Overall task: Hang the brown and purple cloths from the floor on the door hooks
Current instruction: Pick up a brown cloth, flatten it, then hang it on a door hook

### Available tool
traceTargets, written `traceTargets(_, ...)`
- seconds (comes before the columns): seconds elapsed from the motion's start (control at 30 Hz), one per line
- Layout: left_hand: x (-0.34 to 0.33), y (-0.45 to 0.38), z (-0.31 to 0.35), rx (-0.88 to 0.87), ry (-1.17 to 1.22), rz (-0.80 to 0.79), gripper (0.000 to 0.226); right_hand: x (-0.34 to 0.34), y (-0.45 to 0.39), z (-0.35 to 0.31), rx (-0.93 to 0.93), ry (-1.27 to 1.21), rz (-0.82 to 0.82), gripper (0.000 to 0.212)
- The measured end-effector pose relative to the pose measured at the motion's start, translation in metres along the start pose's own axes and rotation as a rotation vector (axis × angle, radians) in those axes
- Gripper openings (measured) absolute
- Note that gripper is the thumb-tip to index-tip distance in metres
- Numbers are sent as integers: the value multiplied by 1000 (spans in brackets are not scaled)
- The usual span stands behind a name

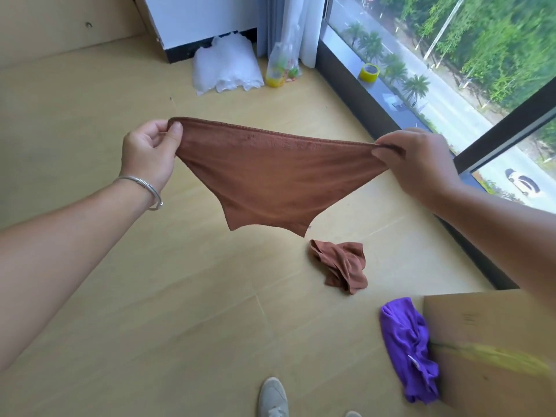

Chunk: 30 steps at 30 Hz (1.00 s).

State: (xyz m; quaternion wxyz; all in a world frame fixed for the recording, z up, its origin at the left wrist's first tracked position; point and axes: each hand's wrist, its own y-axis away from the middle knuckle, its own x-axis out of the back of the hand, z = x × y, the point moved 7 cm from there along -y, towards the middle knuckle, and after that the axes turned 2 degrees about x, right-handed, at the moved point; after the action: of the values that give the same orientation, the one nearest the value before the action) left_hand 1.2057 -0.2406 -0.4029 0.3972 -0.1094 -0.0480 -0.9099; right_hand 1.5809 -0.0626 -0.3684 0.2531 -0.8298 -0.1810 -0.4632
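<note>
I saw the left hand [150,152] pinching one top corner of a brown cloth [270,179] between thumb and fingers, and the right hand [421,161] gripping the opposite corner with curled fingers. The cloth was stretched between both hands in the air above the floor [150,311], its upper hem nearly straight and its lower part hanging down to two loose points. A silver bracelet [141,188] sat on the left wrist. Below the held cloth, a second brown cloth [340,266] lay crumpled on the floor. Nearer to me, a purple cloth [406,347] lay bunched against the side of a cardboard box [487,335]; it seemed to touch the box, but I could not tell this surely. Far across the floor, a white bundle [225,66] rested near the wall, with a clear plastic bag [281,67] just beside it. A roll of yellow tape [369,73] stood on the window ledge. One grey shoe [273,398] showed at the bottom edge.
</note>
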Motion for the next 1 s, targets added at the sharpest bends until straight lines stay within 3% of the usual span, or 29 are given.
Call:
traceTargets(0.23, 30, 81, -66, 128, -41, 38, 14, -43, 72, -6, 73, -1, -166, 15)
traceTargets(0.67, 57, 295, -271, 414, -195, 57, 26, -188, 301, 47, 15, -133, -506, 5)
traceTargets(1.0, 39, 322, -420, 554, -208, -11, 13, -313, 356, 96, -184, -64, -663, 10)
